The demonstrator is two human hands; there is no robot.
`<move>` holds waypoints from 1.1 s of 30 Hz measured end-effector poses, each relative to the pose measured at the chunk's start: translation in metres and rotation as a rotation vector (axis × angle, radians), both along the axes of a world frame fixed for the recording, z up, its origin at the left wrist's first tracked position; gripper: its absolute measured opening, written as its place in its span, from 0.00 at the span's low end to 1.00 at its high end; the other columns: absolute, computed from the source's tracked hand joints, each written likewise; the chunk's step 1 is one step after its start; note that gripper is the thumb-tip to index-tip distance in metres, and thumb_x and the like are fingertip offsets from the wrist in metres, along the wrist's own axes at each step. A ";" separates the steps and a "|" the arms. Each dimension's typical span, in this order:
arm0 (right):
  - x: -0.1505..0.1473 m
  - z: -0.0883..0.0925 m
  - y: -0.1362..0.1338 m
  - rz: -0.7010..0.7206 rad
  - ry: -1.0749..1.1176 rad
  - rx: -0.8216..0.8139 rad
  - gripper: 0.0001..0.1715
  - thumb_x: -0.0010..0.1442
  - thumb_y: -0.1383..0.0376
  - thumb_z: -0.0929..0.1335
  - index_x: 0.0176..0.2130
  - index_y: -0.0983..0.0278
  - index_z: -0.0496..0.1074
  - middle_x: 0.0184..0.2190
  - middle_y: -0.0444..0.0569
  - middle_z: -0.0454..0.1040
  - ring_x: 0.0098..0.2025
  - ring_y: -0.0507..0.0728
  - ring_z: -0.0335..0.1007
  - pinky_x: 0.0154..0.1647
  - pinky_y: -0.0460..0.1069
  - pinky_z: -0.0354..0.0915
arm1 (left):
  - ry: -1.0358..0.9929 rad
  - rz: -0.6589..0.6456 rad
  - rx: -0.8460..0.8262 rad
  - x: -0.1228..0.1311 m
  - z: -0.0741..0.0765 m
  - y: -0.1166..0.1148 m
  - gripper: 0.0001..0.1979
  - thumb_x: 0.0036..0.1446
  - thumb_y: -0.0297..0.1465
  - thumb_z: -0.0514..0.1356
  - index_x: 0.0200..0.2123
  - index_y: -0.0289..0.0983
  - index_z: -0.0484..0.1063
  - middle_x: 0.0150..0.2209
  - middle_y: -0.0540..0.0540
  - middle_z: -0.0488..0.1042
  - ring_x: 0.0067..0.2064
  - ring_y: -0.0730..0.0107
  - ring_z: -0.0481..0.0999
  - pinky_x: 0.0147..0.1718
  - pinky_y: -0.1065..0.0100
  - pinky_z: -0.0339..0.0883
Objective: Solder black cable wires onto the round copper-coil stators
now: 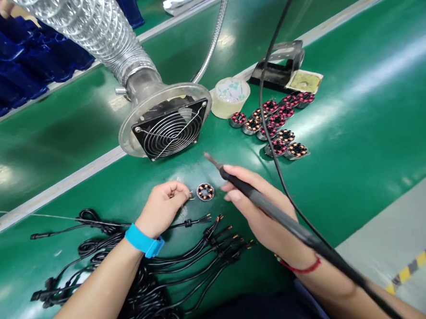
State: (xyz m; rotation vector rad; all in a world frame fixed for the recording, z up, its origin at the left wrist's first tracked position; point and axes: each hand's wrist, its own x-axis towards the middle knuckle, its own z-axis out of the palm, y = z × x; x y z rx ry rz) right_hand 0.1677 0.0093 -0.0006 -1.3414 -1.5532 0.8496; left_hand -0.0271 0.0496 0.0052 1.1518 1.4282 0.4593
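My left hand (168,203), with a blue band at its wrist, is closed in a pinch on thin wires (191,195) whose tips poke out past the fingers. Just right of those tips, a small round motor stator (205,192) with copper windings lies on the green bench. In my right hand (261,204) is a soldering iron (249,191), gripped like a pen. Its tip points up and left, above and apart from the stator. Black cables (190,257) with stripped coloured ends lie below my left hand, several side by side.
A fume extractor (171,130) on a silver duct hangs behind the stator. Beyond my right hand are a tape roll (231,98), several more stators (276,122), and an iron stand (277,64) with a sponge (305,81). The iron's cord (276,160) crosses the view. Blue parts (19,60) are stacked far left, near another person's fingers.
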 end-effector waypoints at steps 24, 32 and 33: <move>0.006 -0.021 -0.020 -0.074 -0.021 0.153 0.08 0.56 0.65 0.72 0.37 0.61 0.70 0.24 0.42 0.77 0.21 0.51 0.73 0.22 0.45 0.69 | 0.021 -0.003 0.019 0.003 -0.003 0.003 0.08 0.50 0.33 0.57 0.24 0.35 0.68 0.19 0.55 0.59 0.21 0.80 0.54 0.20 0.75 0.47; 0.007 -0.020 -0.020 -0.084 -0.011 0.138 0.08 0.56 0.65 0.72 0.37 0.62 0.71 0.25 0.43 0.78 0.20 0.51 0.73 0.21 0.45 0.69 | 0.014 0.021 -0.010 0.002 -0.006 0.004 0.08 0.50 0.34 0.57 0.25 0.35 0.68 0.18 0.56 0.56 0.20 0.80 0.51 0.19 0.75 0.45; 0.007 -0.021 -0.020 -0.082 0.000 0.137 0.08 0.56 0.64 0.72 0.37 0.61 0.71 0.25 0.43 0.77 0.20 0.51 0.73 0.21 0.45 0.69 | 0.011 0.021 -0.012 0.002 -0.006 0.004 0.08 0.50 0.34 0.58 0.25 0.35 0.68 0.18 0.56 0.56 0.20 0.80 0.51 0.19 0.75 0.45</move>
